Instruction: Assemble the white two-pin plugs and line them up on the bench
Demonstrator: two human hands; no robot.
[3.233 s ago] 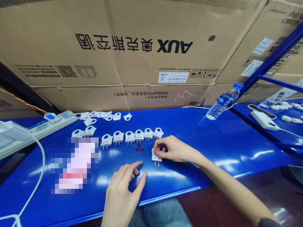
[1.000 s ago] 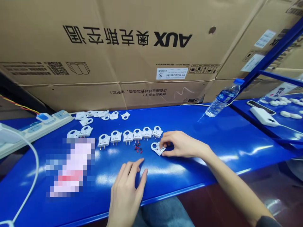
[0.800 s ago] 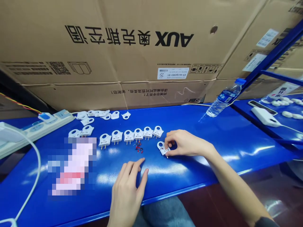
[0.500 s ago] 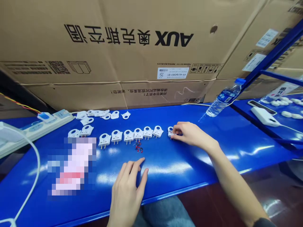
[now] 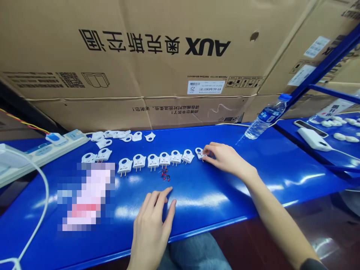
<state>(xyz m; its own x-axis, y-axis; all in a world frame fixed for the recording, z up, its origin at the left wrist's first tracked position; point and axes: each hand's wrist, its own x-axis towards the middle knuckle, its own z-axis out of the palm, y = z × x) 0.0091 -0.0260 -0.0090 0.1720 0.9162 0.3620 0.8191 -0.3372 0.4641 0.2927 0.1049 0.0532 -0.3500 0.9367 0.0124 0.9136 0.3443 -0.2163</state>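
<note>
Left hand (image 5: 151, 221) is holding thumb and forefinger apart, bottom centre | red-and-black parts (image 5: 164, 175) are lying mid-frame | right hand (image 5: 225, 158) is pinching a ring-topped white plug (image 5: 200, 155) right of centre, beside a row of similar plugs (image 5: 164, 162) | AUX carton (image 5: 157, 69) is filling the frame's top

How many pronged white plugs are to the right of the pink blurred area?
7. From the left: two plugs, then four plugs closer together, then the last plug, partly covered by the right hand holding it.
</note>
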